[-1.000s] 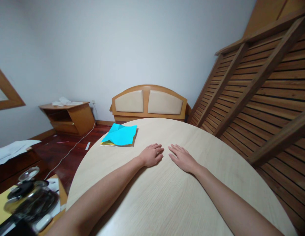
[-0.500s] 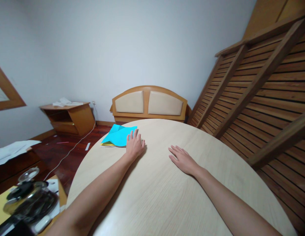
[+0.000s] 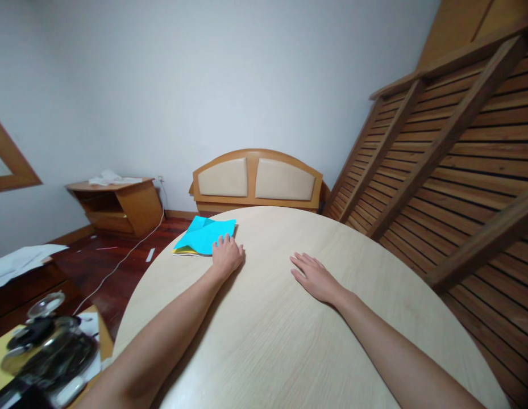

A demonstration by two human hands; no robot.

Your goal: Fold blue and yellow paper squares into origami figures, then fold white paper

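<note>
At the far left edge of the round table (image 3: 289, 341) lies a small stack of paper sheets (image 3: 202, 238): one bright cyan sheet on top, creased and flat, with a thin yellow edge of at least one more sheet showing under it; how many lie below cannot be told. The left hand (image 3: 227, 255) rests on the near right corner of this stack, fingers curled down onto the cyan paper, pressing rather than gripping, nothing pinched between them. The right hand (image 3: 314, 276) lies well apart from it, palm down and flat on bare tabletop, fingers spread a little, holding nothing. The two hands are separate, both forearms stretched across the table.

The table top is one pale, smooth wood-grain disc. Beyond it stands one curved wooden headboard (image 3: 255, 182) with two beige padded panels. To the right leans one slatted wooden frame (image 3: 460, 170), many thin horizontal slats crossed by thick diagonal beams. At the left wall sits one angular wooden side cabinet (image 3: 119, 201) with white papers on top, and one white cable (image 3: 131, 250) trails over the dark red floor
</note>
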